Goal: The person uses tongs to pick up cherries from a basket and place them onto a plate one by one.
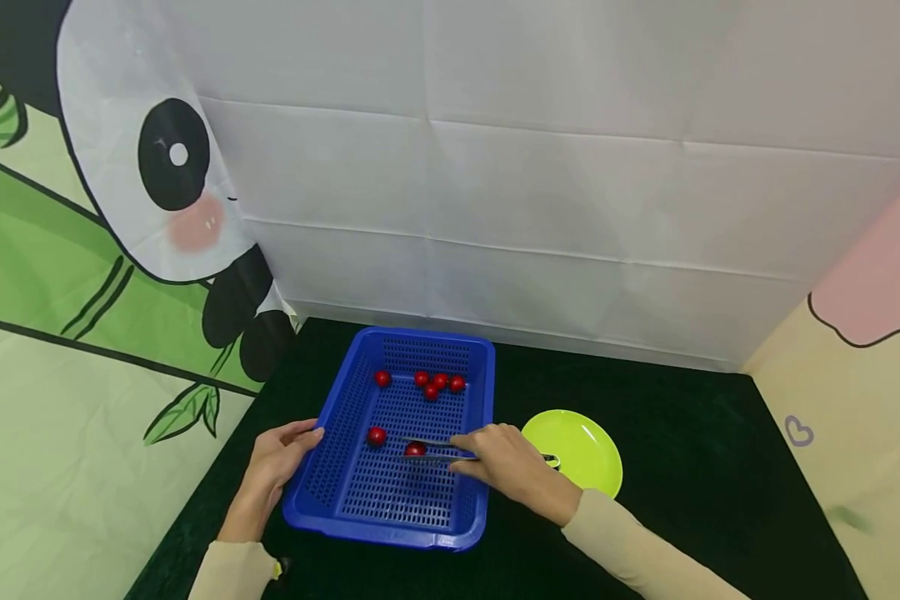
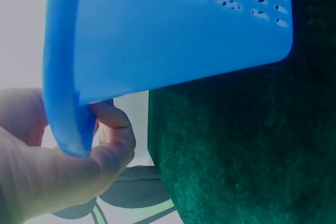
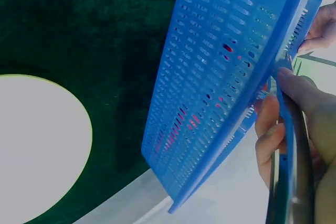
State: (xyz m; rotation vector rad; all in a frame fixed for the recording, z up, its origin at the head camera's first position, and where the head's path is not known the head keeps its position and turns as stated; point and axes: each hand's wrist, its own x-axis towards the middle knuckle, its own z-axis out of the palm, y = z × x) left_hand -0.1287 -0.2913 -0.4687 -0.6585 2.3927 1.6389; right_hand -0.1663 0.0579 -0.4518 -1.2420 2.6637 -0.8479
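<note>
A blue plastic basket [image 1: 390, 540] with slotted walls holds several small red cherry tomatoes [image 1: 377, 436]. My left hand [image 1: 279, 458] grips its left rim; in the left wrist view the thumb and fingers [image 2: 116, 124] pinch that rim from both sides. Over the basket's right side, my right hand [image 1: 513, 467] holds metal tongs [image 1: 450, 457] whose arms reach in. One tomato [image 1: 415, 449] lies between the tong tips in the head view. The right wrist view shows the tongs [image 3: 300, 166] along the palm, with tomatoes glimpsed as red through the slots.
A yellow-green plate [image 1: 577, 446] lies right of the basket, partly behind my right forearm. Both stand on a dark green cloth-covered table [image 1: 682, 467]. A white sheet [image 1: 495, 183] hangs along the back, with printed cartoon panels [image 1: 105, 250] at the left.
</note>
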